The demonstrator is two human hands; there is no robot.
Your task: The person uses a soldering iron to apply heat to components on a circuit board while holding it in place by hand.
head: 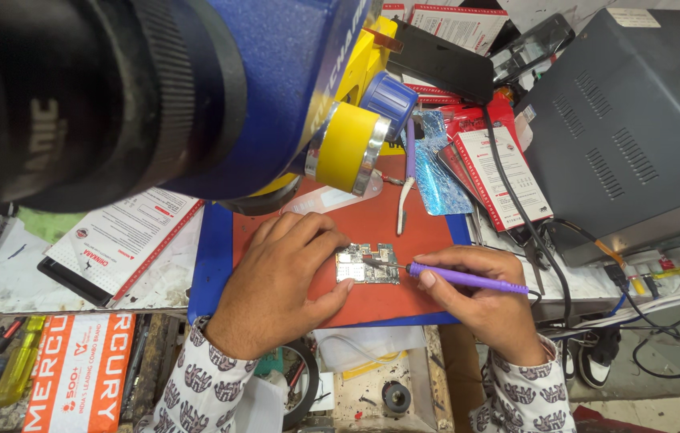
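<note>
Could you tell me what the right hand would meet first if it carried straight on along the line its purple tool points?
Probably the circuit board: the right hand aims the purple soldering iron leftward, tip already at the board. Beyond lie the left hand fingers holding it.

This is an electronics repair workshop, a small and crowded bench. A blue and yellow microscope [195,88] hangs over a red work mat [404,232], where a bare circuit board [366,265] lies under a purple-handled soldering iron [468,280]. A grey metal power unit [636,128] sits to one side with cables [660,321] trailing off it. Packets of phone parts [500,176] lie scattered about, and tweezers [402,204] rest on the mat. Screwdrivers [15,361] and oddments fill an open drawer below.
</note>
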